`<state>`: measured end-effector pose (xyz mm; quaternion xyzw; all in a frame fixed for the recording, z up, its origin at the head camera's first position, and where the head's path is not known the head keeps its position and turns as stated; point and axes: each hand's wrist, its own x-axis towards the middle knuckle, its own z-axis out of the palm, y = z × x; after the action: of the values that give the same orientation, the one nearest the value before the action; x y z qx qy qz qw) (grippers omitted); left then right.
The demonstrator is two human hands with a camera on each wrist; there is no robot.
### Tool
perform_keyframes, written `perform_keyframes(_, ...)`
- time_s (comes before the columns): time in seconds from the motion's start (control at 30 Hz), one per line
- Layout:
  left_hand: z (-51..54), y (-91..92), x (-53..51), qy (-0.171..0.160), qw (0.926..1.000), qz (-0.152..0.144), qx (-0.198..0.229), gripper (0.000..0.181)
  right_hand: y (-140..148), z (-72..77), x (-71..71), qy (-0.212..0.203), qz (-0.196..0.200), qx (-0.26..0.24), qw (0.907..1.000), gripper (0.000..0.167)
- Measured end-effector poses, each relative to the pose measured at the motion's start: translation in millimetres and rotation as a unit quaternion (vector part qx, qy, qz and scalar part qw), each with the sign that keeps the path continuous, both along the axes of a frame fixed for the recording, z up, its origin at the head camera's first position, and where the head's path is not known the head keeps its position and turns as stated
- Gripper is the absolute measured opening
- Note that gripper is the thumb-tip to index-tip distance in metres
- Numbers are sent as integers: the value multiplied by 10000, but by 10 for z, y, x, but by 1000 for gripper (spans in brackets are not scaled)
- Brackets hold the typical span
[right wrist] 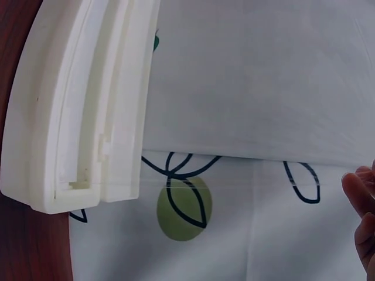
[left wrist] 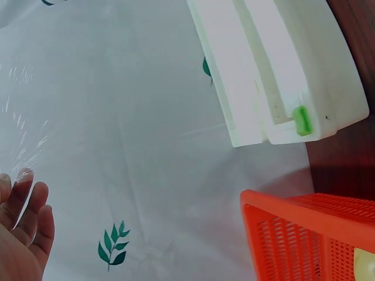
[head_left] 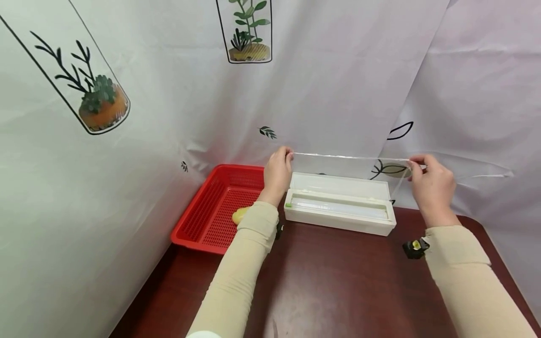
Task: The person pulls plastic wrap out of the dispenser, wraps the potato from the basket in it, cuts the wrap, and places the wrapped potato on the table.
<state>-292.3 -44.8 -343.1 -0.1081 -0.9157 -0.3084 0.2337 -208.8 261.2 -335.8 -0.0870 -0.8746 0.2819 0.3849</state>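
Note:
Clear plastic film [head_left: 346,157] is stretched between the two raised hands, its edge a thin bright line. My left hand [head_left: 277,171] pinches one corner between thumb and forefinger; in the left wrist view that hand [left wrist: 24,225] shows creases fanning out from its fingertips. The other corner is pinched by my right hand [head_left: 433,185], also seen at the edge of the right wrist view [right wrist: 364,216]. Below and between the hands, a white box [head_left: 338,223] stands with its lid [head_left: 340,185] raised and a roll [head_left: 338,207] inside. A green piece [left wrist: 302,120] sits at the box's left end.
A red basket [head_left: 179,234] stands left of the box, with a yellow item [head_left: 239,215] inside, partly hidden by my left sleeve. The dark red table [head_left: 334,277] reaches back to a patterned white curtain [head_left: 329,94] behind the box.

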Motion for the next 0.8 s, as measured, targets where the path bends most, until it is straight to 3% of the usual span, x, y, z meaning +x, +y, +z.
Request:
perform_keyframes(0.2, 61, -3, 54, 55, 9999, -104, 63, 20, 18, 46, 46, 139, 33, -85, 9999, 22)
perform_keyframes(0.4, 60, -41, 130, 92, 9982, -329, 493, 16, 23, 58, 157, 281, 251, -162, 9992, 19)
perform_keyframes(0.8, -111, -195, 494, 387, 9912, -930, 854, 11, 47, -60, 522, 624, 659, -56, 9959, 11)
